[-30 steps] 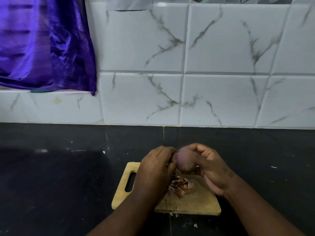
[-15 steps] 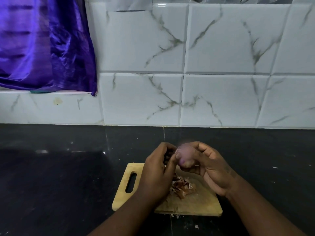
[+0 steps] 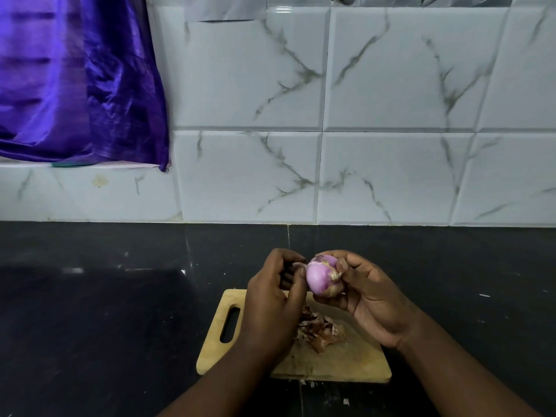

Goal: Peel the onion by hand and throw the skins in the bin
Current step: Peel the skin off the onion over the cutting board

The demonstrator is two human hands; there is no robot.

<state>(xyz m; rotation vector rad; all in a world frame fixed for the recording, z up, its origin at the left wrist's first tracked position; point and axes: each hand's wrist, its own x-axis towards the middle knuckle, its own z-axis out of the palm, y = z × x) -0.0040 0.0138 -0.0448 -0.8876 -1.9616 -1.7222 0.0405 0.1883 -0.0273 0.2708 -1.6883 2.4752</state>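
While the right hand [image 3: 371, 299] cups the onion [image 3: 323, 276] from below, fingers curled around it, the left hand [image 3: 272, 305] pinches at the onion's left side, fingertips closed on a thin edge of skin. The bulb sits pale purple and mostly bare, held above the far end of the wooden cutting board [image 3: 346, 361]. Under the hands, a heap of brown skins [image 3: 319, 331] lies on the board. Around it spreads the black countertop [image 3: 105, 311], with white marbled wall tiles [image 3: 391, 176] behind.
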